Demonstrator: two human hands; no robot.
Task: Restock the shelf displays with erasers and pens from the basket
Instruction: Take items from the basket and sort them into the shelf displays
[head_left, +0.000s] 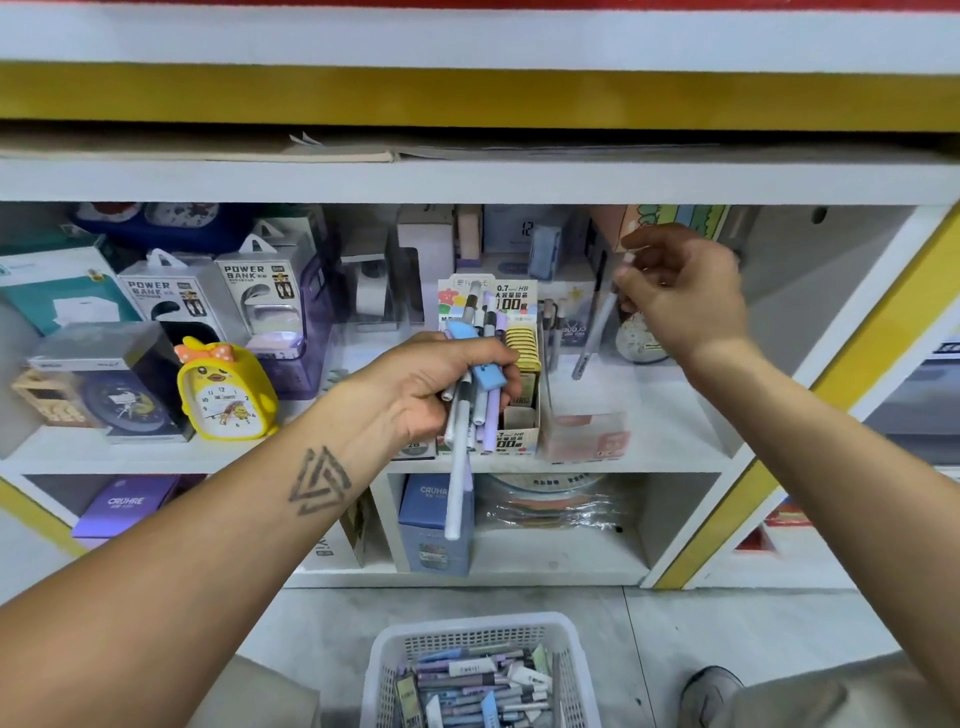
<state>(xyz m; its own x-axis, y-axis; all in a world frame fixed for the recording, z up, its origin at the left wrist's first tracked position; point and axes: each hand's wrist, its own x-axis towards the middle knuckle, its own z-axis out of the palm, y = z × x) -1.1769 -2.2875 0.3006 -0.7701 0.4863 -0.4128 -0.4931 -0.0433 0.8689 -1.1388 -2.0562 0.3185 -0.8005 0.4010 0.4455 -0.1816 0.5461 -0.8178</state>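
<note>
My left hand (431, 384) grips a bundle of pens (467, 415) in grey, white and lilac, together with a blue eraser (480, 361); one long white pen hangs down from the fist. My right hand (680, 296) is raised over the right part of the middle shelf and pinches a single grey pen (597, 327) that slants down toward the shelf board. Between the hands stands a cardboard display box (519, 374) of pencil leads. On the floor below sits the white basket (384, 670) with several pens and erasers in it.
A clear plastic holder (587, 431) stands right of the display box. To the left are a yellow duck clock (223, 395), power bank boxes (208, 296) and a purple bin (301, 332). The lower shelf holds CRUHRE boxes (434, 525). A shoe (711, 691) is on the floor.
</note>
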